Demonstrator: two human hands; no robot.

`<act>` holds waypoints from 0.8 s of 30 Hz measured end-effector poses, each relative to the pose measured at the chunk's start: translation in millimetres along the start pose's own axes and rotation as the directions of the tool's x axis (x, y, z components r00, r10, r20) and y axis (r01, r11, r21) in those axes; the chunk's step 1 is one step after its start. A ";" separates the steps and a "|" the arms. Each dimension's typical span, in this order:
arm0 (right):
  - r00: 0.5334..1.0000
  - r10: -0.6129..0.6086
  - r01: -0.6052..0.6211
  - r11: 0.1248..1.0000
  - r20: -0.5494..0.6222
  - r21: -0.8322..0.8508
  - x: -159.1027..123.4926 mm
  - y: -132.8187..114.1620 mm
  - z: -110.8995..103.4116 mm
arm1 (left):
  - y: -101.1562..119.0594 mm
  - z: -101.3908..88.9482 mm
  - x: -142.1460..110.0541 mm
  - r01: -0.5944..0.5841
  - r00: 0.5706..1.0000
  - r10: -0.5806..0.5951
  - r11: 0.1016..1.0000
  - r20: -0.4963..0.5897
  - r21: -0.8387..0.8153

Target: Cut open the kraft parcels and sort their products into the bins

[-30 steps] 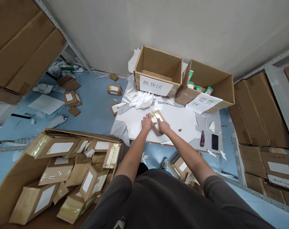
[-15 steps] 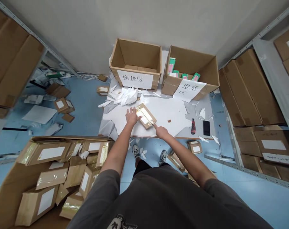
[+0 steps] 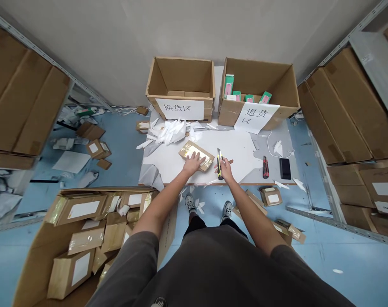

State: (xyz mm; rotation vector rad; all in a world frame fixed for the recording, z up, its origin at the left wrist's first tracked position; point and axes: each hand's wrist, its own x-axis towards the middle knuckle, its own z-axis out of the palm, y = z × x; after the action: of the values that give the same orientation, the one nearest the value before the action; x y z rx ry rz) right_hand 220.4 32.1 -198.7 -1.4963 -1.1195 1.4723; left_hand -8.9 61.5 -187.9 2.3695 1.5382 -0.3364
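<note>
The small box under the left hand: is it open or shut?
Shut, it appears: the small box shows no raised flap. Whether its tape is cut, I cannot tell.

black phone (image 3: 285,169) beside red-black cutter (image 3: 266,167); white cable (image 3: 268,146) behind them; white paper scraps (image 3: 172,132) heaped farther left.

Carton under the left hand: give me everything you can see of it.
The small carton is a shallow rectangular box, brown and cardboard-looking, with shiny yellowish tape on its surface. No opening shows, though the hand hides part of it. It lies at a slant on the white sheet. The left hand rests on it, fingers spread. The utility knife in the right hand is to its right, apart from it.
</note>
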 end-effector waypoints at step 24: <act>0.968 0.155 0.053 0.640 0.196 -0.767 24.2 -1.3 -32.3 | 18.3 -6.7 8.4 0.032 0.986 -0.059 0.985 -0.156 -0.171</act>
State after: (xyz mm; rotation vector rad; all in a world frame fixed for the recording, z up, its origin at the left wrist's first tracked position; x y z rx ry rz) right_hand 251.4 57.5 -203.7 -1.9376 -2.0641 1.2830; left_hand 11.5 64.1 -182.5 2.2799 1.6237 -0.0235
